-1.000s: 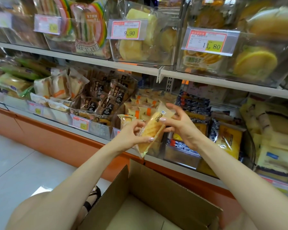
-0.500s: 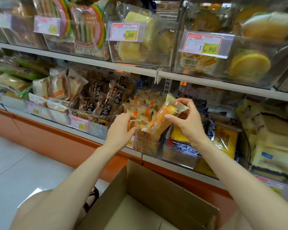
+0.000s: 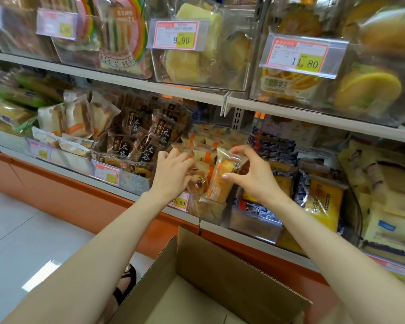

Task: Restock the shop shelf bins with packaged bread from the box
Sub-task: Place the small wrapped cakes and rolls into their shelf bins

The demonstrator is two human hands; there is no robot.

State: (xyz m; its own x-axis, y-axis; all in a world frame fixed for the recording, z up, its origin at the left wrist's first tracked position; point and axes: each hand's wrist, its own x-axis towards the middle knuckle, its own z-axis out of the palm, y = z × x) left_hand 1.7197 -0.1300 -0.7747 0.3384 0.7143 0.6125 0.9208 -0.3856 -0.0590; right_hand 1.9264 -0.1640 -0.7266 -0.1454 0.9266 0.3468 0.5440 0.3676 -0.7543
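A clear-wrapped bread pack with an orange stripe stands nearly upright at the front of a clear shelf bin. My right hand pinches it between thumb and fingers near its top. My left hand reaches into the same bin, with its fingers on the packs to the left of it; whether it grips one is hidden. More of the same orange-striped packs fill the bin behind. The open cardboard box is below my arms, and what it holds is out of sight.
Dark-wrapped packs fill the bin to the left, and blue and yellow packs the bin to the right. An upper shelf carries clear bins with price tags. An orange base runs under the lower shelf. White tiled floor lies at left.
My right hand has carried the bread pack forward and down from mid-air into the front of the bin. My left hand let go of it and moved onto the packs in the bin.
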